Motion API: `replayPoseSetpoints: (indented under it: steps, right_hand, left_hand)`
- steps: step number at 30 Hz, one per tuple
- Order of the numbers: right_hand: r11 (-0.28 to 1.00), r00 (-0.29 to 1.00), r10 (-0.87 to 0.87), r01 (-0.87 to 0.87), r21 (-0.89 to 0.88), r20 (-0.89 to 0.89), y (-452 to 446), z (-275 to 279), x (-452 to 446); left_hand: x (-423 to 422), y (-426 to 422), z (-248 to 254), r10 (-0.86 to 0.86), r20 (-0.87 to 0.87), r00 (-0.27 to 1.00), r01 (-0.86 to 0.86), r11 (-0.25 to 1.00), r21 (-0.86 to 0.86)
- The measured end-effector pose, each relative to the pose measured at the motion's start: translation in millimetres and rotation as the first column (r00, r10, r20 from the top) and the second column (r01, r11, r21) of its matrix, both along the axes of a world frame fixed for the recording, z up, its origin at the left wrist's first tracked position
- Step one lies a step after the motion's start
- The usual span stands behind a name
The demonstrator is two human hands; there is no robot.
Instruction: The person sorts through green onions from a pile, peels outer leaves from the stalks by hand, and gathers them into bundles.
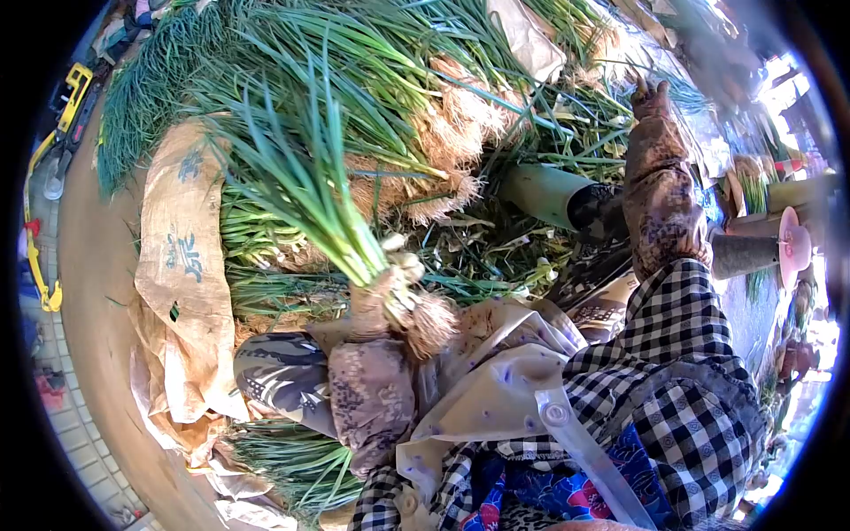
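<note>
My left hand (370,310), below a camouflage sleeve cover, is wrapped round a bunch of green onions (350,234). Its green leaves point up and to the left, and its pale bulbs and brown roots hang at the right of the hand. My right hand (652,99) is stretched out at the upper right, beside loose green leaves, with fingers apart and nothing seen in it. A large pile of green onions (354,80) with brown roots lies beyond my left hand.
A tan sack (181,257) with printed marks lies at the left. Loose leaves (478,257) cover the ground between my boots, one green boot (544,195) showing. More green onions (297,465) lie at the bottom left. A pink round object (792,252) is at the right, a yellow-framed object (75,93) at the far left.
</note>
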State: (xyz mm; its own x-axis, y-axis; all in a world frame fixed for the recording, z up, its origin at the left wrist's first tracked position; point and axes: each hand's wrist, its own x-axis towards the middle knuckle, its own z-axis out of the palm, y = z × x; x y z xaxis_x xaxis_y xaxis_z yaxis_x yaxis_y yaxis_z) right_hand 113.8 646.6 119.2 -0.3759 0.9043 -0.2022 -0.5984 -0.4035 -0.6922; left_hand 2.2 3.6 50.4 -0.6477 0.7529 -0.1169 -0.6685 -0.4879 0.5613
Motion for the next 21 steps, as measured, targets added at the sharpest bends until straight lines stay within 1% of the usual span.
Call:
replayPoseSetpoints:
  steps: [1,2,3,4,5,6,7,8,9,10,11,14,15,16,17,18,19,20,21]
  right_hand:
    - [0.982,0.983,0.178,-0.176,-0.065,0.030,-7,-11,0]
    - [0.926,0.929,0.366,-0.357,-0.122,0.059,-17,-20,0]
    - [0.836,0.838,0.540,-0.523,-0.167,0.083,-29,-29,-1]
    - [0.911,0.857,0.365,-0.409,0.049,0.365,-81,-29,-30]
    - [0.455,0.432,0.880,-0.886,-0.090,0.194,-65,-60,-38]
    - [0.516,0.456,0.768,-0.857,-0.013,0.450,-127,-49,-54]
    - [0.554,0.432,0.594,-0.832,0.044,0.679,-192,-35,-70]
    - [0.579,0.375,0.560,-0.815,-0.026,0.739,-240,-29,-84]
    - [0.401,0.247,0.523,-0.916,0.021,0.816,-265,-42,-94]
    - [0.365,0.181,0.514,-0.931,-0.023,0.839,-292,-54,-100]
    - [0.242,0.020,0.279,-0.969,-0.050,0.960,-318,-60,-110]
    - [0.050,-0.221,0.353,-0.966,-0.254,0.909,-335,-133,-119]
    - [0.023,-0.221,0.412,-0.967,-0.252,0.884,-337,-147,-124]
    - [0.064,-0.114,0.519,-0.983,-0.171,0.847,-351,-131,-125]
    - [0.132,0.010,0.581,-0.988,-0.082,0.814,-362,-116,-126]
    - [0.199,0.126,0.608,-0.980,0.003,0.784,-373,-100,-126]
    - [0.273,0.219,0.560,-0.959,0.072,0.799,-389,-79,-124]
    - [0.231,0.303,0.516,-0.950,0.210,0.801,-402,-59,-121]
    - [0.181,0.386,0.479,-0.922,0.342,0.788,-413,-47,-118]
  left_hand:
    - [0,-5,11,0.107,-0.080,0.991,-0.112,0.992,-0.059]
    - [2,-17,60,0.175,-0.186,0.967,-0.233,0.905,-0.356]
    - [-11,-30,50,0.090,-0.085,0.992,-0.101,0.985,-0.139]
    - [-22,-39,41,-0.017,-0.010,1.000,0.018,0.995,0.095]
    - [-19,-38,46,0.211,-0.005,0.977,-0.211,0.977,-0.031]
    - [-25,-36,46,0.246,0.037,0.969,-0.245,0.969,-0.023]
    - [-28,-29,42,0.329,0.042,0.943,-0.325,0.943,-0.071]
    - [-30,-24,34,0.411,0.041,0.911,-0.404,0.907,-0.118]
    - [-33,-28,22,0.296,0.085,0.951,-0.293,0.955,-0.049]
    - [-28,-26,7,0.364,0.170,0.916,-0.344,0.929,-0.133]
    - [-25,-25,4,0.352,0.176,0.919,-0.330,0.933,-0.142]
    - [-17,-27,-4,0.327,0.212,0.921,-0.295,0.940,-0.170]
    - [-16,-28,-6,0.322,0.224,0.920,-0.287,0.942,-0.175]
    - [-13,-30,-4,0.313,0.230,0.922,-0.278,0.945,-0.171]
    - [-12,-29,-3,0.306,0.242,0.921,-0.270,0.948,-0.171]
    - [-11,-27,-2,0.320,0.212,0.923,-0.288,0.943,-0.168]
    - [-10,-23,-8,0.322,0.226,0.919,-0.310,0.947,-0.085]
    - [-10,-18,-12,0.323,0.239,0.916,-0.332,0.943,-0.003]
    - [-12,-17,-23,0.297,0.201,0.934,-0.309,0.950,0.034]
